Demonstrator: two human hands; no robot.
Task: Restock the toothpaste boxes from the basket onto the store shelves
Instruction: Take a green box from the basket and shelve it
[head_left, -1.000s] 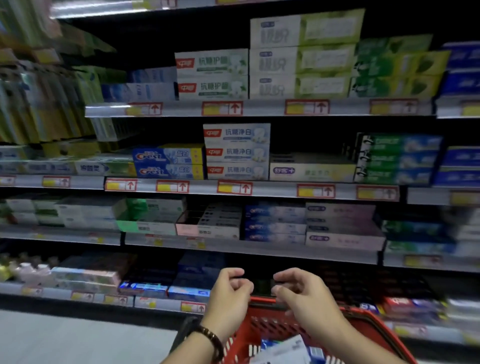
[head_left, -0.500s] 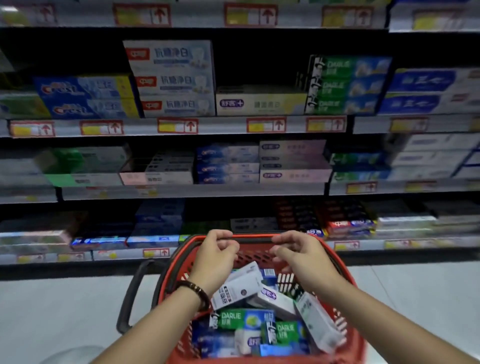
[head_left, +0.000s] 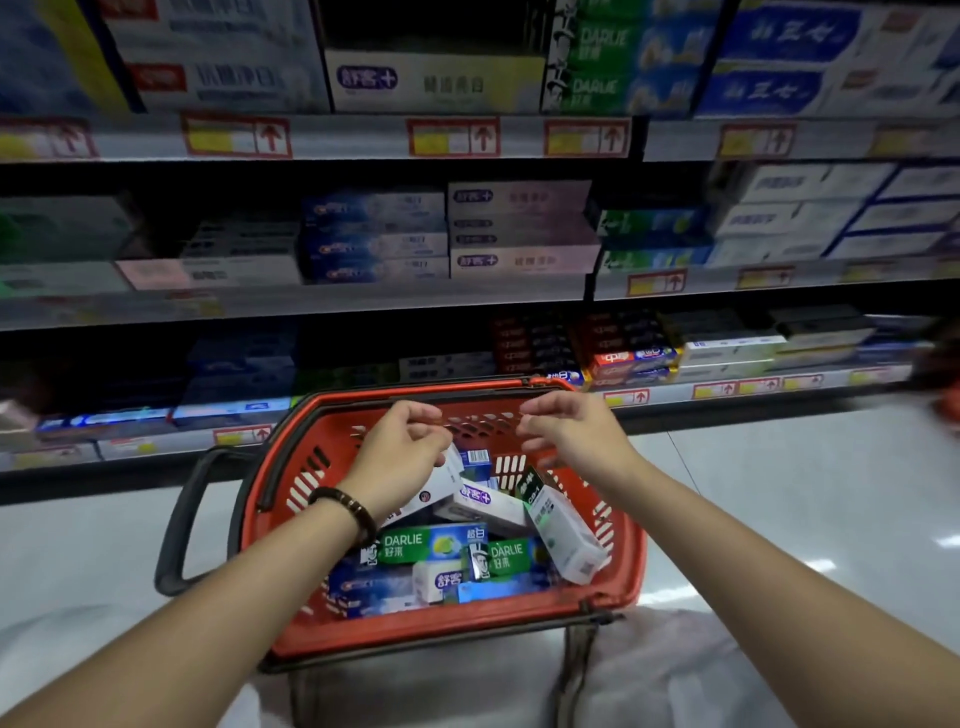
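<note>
Lower centre of the frame: a red shopping basket (head_left: 452, 631) heaped with toothpaste boxes (head_left: 488, 506) stands before the store shelves (head_left: 363, 137). The left hand (head_left: 400, 452) and right hand (head_left: 574, 436) hover above its far rim, fingers loosely curled, gripping nothing. The cleanest pick is probably the white box (head_left: 563, 527) leaning at the basket's right, which looks freest, rather than the green Darlie box (head_left: 431, 543) lying lower in the heap; grip it by its long sides.

Bare forearms, a dark beaded bracelet (head_left: 347, 510) on the left wrist
</note>
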